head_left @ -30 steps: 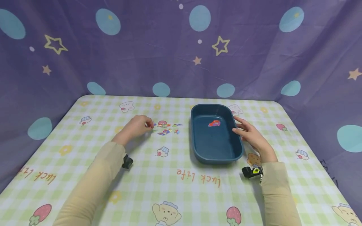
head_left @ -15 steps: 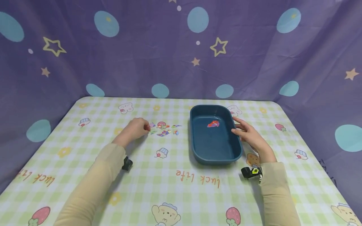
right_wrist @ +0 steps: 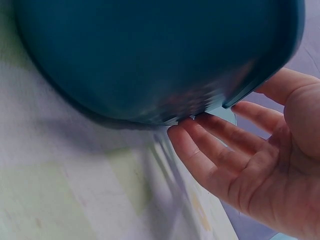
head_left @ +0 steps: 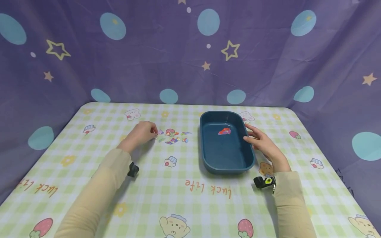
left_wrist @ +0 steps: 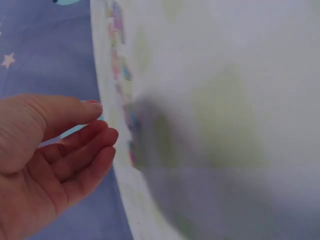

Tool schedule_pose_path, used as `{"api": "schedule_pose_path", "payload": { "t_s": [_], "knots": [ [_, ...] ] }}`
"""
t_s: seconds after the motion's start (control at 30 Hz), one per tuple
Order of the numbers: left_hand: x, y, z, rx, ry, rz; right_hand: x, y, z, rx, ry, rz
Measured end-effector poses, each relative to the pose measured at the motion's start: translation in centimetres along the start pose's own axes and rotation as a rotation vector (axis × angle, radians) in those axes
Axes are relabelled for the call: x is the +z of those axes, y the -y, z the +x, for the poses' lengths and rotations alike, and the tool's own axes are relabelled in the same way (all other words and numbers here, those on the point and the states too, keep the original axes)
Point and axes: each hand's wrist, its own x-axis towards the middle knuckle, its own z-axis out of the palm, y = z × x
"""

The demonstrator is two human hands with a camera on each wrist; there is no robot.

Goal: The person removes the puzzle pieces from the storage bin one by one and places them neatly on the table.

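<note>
Several small, colourful sticker-like cut-outs lie in a loose cluster left of a dark blue plastic bin. My left hand is at the left end of this cluster. Its fingers bend loosely toward the thumb, and no object shows between them in the left wrist view. One red and purple cut-out lies inside the bin on its floor. At the bin's right side, my right hand holds the wall, thumb at the rim. In the right wrist view, the other fingers reach against the bin's outside.
A green and white checked tablecloth with printed cupcakes, strawberries and bears covers the table. A purple curtain with stars and blue ovals hangs behind and at both sides. A small black camera sits on each wrist.
My left hand has drawn slightly left, away from the cut-outs, uncovering a couple at the cluster's left end. The right hand and the bin have stayed in place.
</note>
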Motion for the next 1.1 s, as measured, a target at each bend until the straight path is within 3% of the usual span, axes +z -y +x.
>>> {"api": "schedule_pose_path", "payload": {
  "t_s": [0.27,0.63,0.93,1.1],
  "knots": [
    [-0.7,-3.8,1.6,0.082,-0.047,0.005,-0.1,-0.1,-0.2,-0.001,-0.007,0.000],
    [-0.4,-10.0,3.9,0.261,-0.030,0.058,0.0,-0.3,-0.3,0.004,-0.009,0.002],
    [0.6,-14.5,5.4,0.326,-0.001,0.119,0.0,-0.1,-0.1,0.000,0.000,0.003],
    [2.0,-16.2,6.1,0.364,0.021,0.205,0.1,-0.1,0.0,-0.008,-0.004,0.004]
  ]
}}
